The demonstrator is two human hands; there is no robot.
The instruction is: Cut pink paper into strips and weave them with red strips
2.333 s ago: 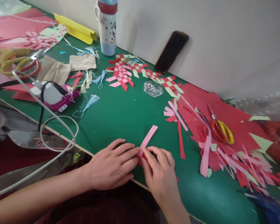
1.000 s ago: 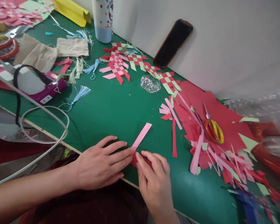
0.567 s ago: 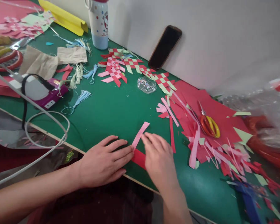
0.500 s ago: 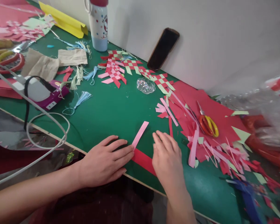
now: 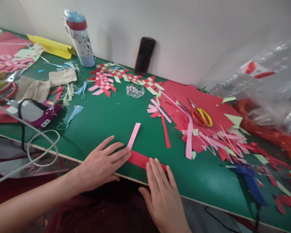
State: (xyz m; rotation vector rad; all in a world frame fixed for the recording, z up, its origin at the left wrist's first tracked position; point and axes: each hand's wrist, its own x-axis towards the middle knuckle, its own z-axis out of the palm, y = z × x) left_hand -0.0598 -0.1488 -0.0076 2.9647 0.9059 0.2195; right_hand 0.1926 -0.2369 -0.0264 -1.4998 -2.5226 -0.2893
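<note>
Where the green table (image 5: 106, 119) nears its front edge, a red paper strip (image 5: 138, 158) lies flat, a pink paper strip (image 5: 134, 135) angling away from its left end. The left hand (image 5: 99, 165), open with fingers spread, rests its fingertips at that corner; the right hand (image 5: 162, 187), also open, lies over the red strip's other end. To the right, scissors (image 5: 203, 117) rest on red paper sheets (image 5: 221, 113); farther back sit a dish of beads (image 5: 135, 91) and woven paper pieces (image 5: 103, 84), with a phone (image 5: 145, 55) leaning on the wall (image 5: 184, 38)

Plain whitish wall (image 5: 196, 38), green tabletop (image 5: 104, 118) against it, pale front edge (image 5: 133, 180), soft light reflected at right.
</note>
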